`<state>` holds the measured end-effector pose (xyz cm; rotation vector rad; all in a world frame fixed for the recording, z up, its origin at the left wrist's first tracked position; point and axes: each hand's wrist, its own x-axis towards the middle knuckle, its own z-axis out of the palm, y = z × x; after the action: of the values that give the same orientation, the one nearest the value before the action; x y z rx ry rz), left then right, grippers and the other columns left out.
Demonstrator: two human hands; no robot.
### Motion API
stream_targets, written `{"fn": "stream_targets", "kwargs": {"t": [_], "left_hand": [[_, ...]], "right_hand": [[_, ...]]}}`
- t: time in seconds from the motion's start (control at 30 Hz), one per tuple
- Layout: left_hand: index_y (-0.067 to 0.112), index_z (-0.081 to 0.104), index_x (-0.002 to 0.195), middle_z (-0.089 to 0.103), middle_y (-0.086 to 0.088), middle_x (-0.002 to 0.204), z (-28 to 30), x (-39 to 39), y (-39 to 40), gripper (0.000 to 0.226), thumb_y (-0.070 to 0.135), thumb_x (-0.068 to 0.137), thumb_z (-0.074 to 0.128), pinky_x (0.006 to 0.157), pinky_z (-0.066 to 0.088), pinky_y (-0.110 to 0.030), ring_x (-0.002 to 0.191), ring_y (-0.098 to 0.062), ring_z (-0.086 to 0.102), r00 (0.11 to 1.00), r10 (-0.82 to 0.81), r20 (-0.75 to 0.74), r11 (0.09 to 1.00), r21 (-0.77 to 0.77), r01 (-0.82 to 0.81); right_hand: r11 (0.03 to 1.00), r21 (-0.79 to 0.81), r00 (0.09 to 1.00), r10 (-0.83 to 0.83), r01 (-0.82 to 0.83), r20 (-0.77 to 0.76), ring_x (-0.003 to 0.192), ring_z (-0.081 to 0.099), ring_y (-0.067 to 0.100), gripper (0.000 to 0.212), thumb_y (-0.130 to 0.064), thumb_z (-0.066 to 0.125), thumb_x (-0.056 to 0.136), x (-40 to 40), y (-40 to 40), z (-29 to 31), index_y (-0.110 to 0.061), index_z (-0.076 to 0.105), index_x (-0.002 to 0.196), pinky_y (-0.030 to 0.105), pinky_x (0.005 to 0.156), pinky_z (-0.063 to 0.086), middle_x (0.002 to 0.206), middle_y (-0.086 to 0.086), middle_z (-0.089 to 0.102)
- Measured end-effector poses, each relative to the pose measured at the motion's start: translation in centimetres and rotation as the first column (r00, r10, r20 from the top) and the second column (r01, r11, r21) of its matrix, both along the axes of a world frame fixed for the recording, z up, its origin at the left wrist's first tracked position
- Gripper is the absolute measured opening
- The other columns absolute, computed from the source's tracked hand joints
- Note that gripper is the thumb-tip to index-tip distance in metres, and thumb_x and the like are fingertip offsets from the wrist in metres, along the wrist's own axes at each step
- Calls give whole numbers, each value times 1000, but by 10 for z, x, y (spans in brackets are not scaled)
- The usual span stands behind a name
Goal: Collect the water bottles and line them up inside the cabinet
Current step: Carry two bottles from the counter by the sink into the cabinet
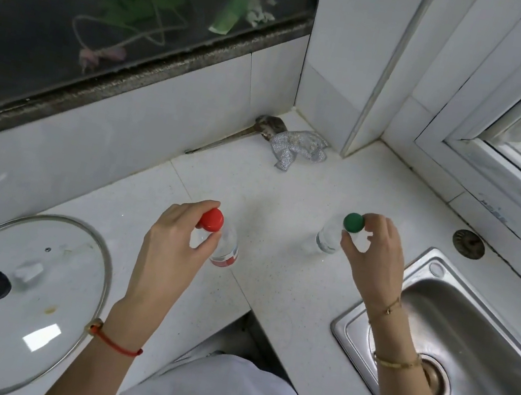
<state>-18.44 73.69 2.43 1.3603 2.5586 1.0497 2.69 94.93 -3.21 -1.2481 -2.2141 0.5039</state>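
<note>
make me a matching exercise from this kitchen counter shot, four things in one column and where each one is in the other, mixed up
Things:
1. red-capped bottle
2. green-capped bottle
3. glass pot lid
4. silver scrubbing cloth

Places:
A. in the far corner of the counter, by the wall
B. gripped at the neck by the left hand
C. lying flat at the left end of the counter
D. gripped at the neck by the right hand, beside the sink

Pairs: 1-B, 2-D, 3-C, 4-A
</note>
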Motion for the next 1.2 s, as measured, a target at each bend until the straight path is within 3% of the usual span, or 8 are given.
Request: {"fn": "stream_targets", "kwargs": {"t": [0.17,0.4,0.63,0.7,0.9,1.0,1.13,1.2], "left_hand": [[15,65,123,70,-1,109,3,10,-28,45,16,80,78,84,48,-23,92,-14,63,999,50,-9,998,-25,-51],[18,65,123,69,2,106,3,41,-83,42,17,82,76,84,54,-30,91,-14,63,986,164,20,986,-20,-164],[21,66,120,68,4,101,0,78,-160,41,18,81,77,82,44,-14,84,-9,61,931,361,59,932,-59,-358],[21,67,119,68,6,99,1,88,-183,41,17,80,78,79,44,-16,83,-9,59,909,413,55,910,-75,-408],[18,67,119,69,5,100,-3,113,-260,45,12,76,81,79,48,-23,84,-11,60,822,566,68,825,-70,-561],[17,68,118,68,4,99,-6,122,-303,46,11,75,81,79,44,-14,86,-16,63,760,644,87,764,-38,-644],[19,68,118,67,7,99,-6,131,-367,45,12,75,82,81,38,-2,83,-9,60,689,718,97,692,4,-722],[16,69,117,68,6,98,-6,136,-403,44,12,75,81,83,37,-2,83,-4,56,666,741,79,667,19,-745]], "right_hand": [[996,-66,997,53,-57,-56,92,55,17,27,-21,70,82,13,-43,14,-13,56,103,32,76,51,102,-4,56],[963,-185,980,199,-194,10,89,57,15,29,-25,73,77,29,-101,17,-18,60,101,26,72,45,99,-8,59],[905,-135,911,411,-404,25,85,57,16,30,-23,77,73,24,-155,22,-19,60,98,27,68,46,94,-9,58],[883,-135,889,457,-450,19,85,55,13,31,-25,77,72,18,-170,25,-21,58,97,26,68,45,94,-13,56],[760,-160,771,636,-630,-14,81,56,16,33,-30,72,75,-6,-218,28,-22,49,96,26,62,46,95,-8,50],[688,-168,702,711,-706,-38,86,56,16,32,-28,69,78,-20,-255,28,-22,49,102,29,66,49,99,-11,50],[610,-155,621,783,-777,-33,91,53,14,34,-20,70,81,-40,-313,26,-19,52,109,10,70,36,99,-11,49],[575,-161,589,807,-802,-50,93,53,14,34,-19,70,82,-49,-347,25,-17,53,112,10,73,34,100,-9,50]]}}
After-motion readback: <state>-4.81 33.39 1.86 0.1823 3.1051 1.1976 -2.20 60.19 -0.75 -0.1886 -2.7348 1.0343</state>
